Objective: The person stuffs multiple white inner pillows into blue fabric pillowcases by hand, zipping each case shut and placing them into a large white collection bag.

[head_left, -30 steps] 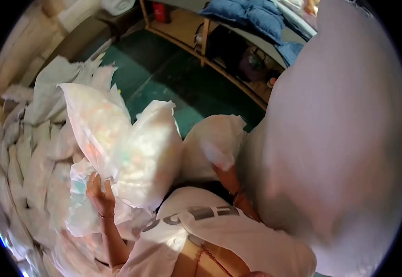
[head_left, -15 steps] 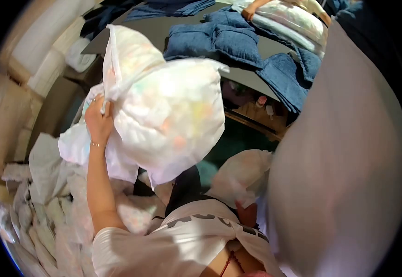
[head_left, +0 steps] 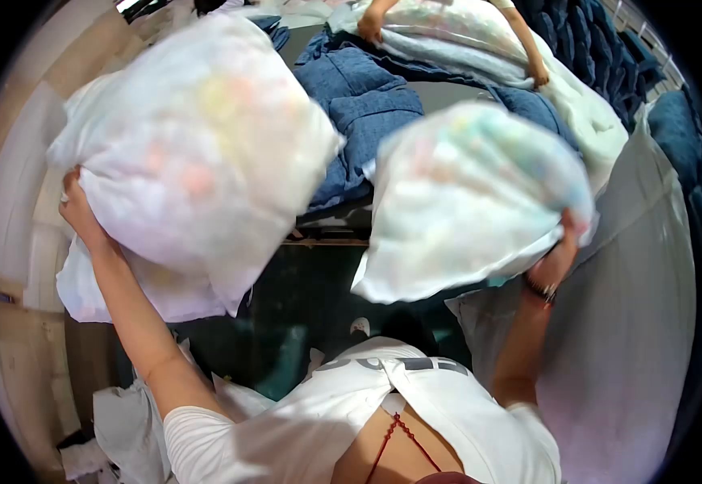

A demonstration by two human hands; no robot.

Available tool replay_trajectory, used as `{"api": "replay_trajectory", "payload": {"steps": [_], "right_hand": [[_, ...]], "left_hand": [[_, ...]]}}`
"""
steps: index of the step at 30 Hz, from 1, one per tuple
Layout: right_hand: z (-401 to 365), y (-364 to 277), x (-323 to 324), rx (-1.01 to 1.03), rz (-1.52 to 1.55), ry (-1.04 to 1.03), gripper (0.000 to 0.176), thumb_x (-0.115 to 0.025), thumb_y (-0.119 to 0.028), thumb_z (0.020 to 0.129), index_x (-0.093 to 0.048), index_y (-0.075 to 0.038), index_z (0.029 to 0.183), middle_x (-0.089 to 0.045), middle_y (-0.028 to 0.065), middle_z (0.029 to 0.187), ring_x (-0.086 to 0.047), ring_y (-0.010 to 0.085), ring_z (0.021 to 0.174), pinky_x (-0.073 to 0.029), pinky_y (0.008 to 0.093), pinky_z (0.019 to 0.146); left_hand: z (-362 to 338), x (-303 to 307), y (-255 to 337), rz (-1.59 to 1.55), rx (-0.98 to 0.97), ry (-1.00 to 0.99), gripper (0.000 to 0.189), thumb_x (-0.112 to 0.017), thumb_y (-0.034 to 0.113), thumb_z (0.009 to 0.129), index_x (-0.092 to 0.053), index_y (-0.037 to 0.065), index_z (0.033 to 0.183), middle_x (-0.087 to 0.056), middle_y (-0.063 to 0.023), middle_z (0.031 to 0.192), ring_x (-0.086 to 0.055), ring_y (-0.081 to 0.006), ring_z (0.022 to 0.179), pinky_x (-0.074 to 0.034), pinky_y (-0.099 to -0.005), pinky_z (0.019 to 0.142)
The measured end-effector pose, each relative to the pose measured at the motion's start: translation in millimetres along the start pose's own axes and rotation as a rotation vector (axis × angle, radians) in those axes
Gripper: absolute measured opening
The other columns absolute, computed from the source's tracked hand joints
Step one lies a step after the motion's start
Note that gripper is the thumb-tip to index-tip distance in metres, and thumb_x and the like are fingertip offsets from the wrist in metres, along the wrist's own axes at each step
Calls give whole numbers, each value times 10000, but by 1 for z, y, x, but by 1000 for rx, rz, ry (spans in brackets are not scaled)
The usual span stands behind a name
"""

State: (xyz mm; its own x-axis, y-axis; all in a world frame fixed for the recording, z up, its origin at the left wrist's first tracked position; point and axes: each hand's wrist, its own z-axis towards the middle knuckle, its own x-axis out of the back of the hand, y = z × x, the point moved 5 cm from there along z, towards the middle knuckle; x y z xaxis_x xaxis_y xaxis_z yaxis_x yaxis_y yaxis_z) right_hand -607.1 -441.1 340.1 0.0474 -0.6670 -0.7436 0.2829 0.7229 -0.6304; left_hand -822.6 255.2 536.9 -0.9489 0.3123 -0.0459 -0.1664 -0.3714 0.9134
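Observation:
A plump white pillow insert (head_left: 197,153), coloured filling showing through its cloth, is raised at the left. My left hand (head_left: 82,208) is closed on its outer edge, the fingers partly hidden by the fabric. Below it hangs more white cloth (head_left: 85,286) on the same side. On the right, my right hand (head_left: 556,254) grips a second, smaller white pillow insert (head_left: 472,202) by its lower right side. That pillow is tilted and slightly blurred, overlapping the table edge in this view.
Blue cushion covers (head_left: 375,101) lie on the dark table ahead. Another person's hands (head_left: 372,26) rest on a large white stuffed piece (head_left: 468,32) at the back. A tall whitish sack (head_left: 625,323) stands at my right. Pale cloth (head_left: 137,419) is heaped at lower left.
My right hand has come into view holding a pillow insert. The left pillow has moved left and toward the camera. The large sack appears farther right and lower.

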Motion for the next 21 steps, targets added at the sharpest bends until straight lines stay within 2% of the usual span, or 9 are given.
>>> {"api": "replay_trajectory", "payload": {"steps": [1, 3, 4, 7, 9, 11, 13, 17, 21], "right_hand": [[6, 1, -41, 51, -72, 123, 415, -455, -256, 1049, -502, 20, 1356, -624, 162, 1282, -628, 283, 1143, -504, 416, 1003], [70, 13, -80, -123, 262, -304, 450, -438, -303, 1056, -488, 15, 1371, -614, 178, 1308, -605, 305, 1183, -462, 441, 1053], [113, 33, -80, 97, -50, 247, 465, -449, -335, 1046, -513, 0, 1361, -598, 161, 1338, -589, 315, 1187, -434, 442, 1070], [189, 114, -50, 296, -52, 291, 333, -585, -231, 1005, -570, -10, 1255, -632, 102, 1206, -611, 220, 1060, -503, 380, 954], [203, 143, -49, 287, -62, 239, 302, -648, -174, 967, -581, -5, 1208, -642, 58, 1053, -620, 182, 967, -519, 333, 875], [229, 223, -11, 31, -345, 261, 300, -690, -209, 935, -619, -10, 1148, -645, 38, 940, -621, 163, 855, -517, 326, 764], [197, 327, 46, -297, -805, 247, 315, -722, -264, 903, -653, 2, 1057, -645, 30, 866, -597, 122, 774, -483, 323, 649], [201, 364, 64, -291, -871, 179, 280, -715, -302, 910, -646, -56, 1026, -627, 1, 869, -581, 109, 757, -454, 276, 626], [169, 293, 63, -396, -1095, 184, 469, -714, -464, 885, -707, -12, 1009, -689, 34, 898, -587, 107, 776, -446, 282, 684]], "left_hand": [[20, -9, -5, -75, 40, 52, 412, -606, 311, 913, -684, -36, 1121, -693, -127, 1092, -671, -232, 912, -531, -359, 827], [66, -40, -26, -147, 79, 92, 420, -619, 322, 899, -684, -26, 1124, -684, -138, 1119, -666, -243, 942, -525, -359, 858], [105, -54, -52, -306, 89, 52, 420, -639, 302, 890, -672, -30, 1145, -682, -137, 1125, -668, -243, 960, -536, -360, 858], [224, -87, -141, -379, 178, -95, 415, -695, 214, 857, -640, -48, 1173, -684, -136, 1120, -669, -243, 1007, -553, -362, 878], [223, -107, -125, -444, 223, -172, 389, -737, 145, 838, -638, -42, 1165, -682, -142, 1126, -661, -239, 1043, -551, -362, 909], [221, -136, -142, -327, 320, -265, 394, -670, 245, 925, -632, -24, 1210, -681, -146, 1147, -660, -253, 1050, -546, -397, 929], [271, -125, -318, -140, 507, -563, 494, -543, 371, 1004, -595, -20, 1302, -662, -159, 1223, -661, -311, 1054, -527, -429, 941], [236, -122, -429, 1232, -109, -485, 595, -507, 504, 958, -674, -42, 1126, -669, -278, 1075, -659, -421, 1013, -526, -471, 882], [230, -227, -476, 1323, -272, -626, 583, -510, 474, 949, -711, -73, 941, -676, -325, 915, -658, -489, 906, -521, -542, 790]]}}
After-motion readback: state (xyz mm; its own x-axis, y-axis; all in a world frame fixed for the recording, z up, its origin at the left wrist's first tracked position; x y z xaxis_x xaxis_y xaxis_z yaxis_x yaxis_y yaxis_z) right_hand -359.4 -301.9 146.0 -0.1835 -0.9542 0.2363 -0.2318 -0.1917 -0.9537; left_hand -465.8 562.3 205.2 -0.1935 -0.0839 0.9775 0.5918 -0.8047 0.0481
